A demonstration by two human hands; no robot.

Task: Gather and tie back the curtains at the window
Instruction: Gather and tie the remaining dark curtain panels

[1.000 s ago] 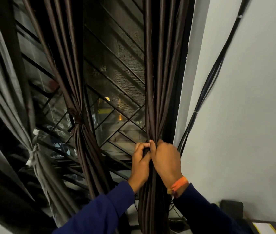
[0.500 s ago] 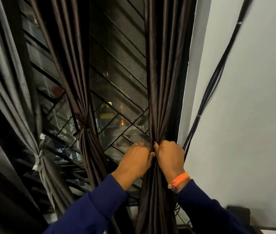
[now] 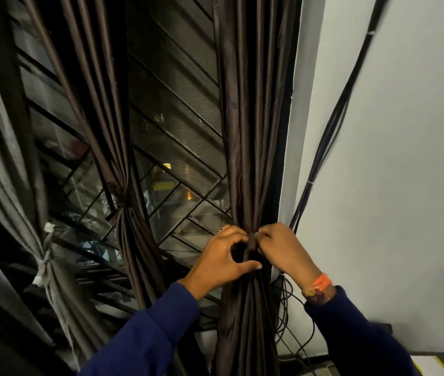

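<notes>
A dark brown curtain [image 3: 250, 131] hangs gathered at the right side of the window, cinched by a dark tie band [image 3: 252, 241] at its waist. My right hand [image 3: 283, 251] pinches the band from the right. My left hand [image 3: 222, 263] curls around the curtain bundle from the left, thumb stretched across just below the band. A second brown curtain [image 3: 101, 112] in the middle is tied at a knot [image 3: 122, 198]. A grey curtain [image 3: 1, 147] at the far left is bound with a pale tie [image 3: 45, 256].
Behind the curtains is a window with a dark diagonal metal grille [image 3: 177, 147]. A bundle of black cables [image 3: 332, 131] runs down the white wall [image 3: 405, 172] on the right and loops near the floor. A dark table corner [image 3: 432, 362] sits at the bottom right.
Both hands have shifted slightly lower on the right curtain. The left hand has opened its grip wider around the bundle, and the tie band now shows between the fingertips.
</notes>
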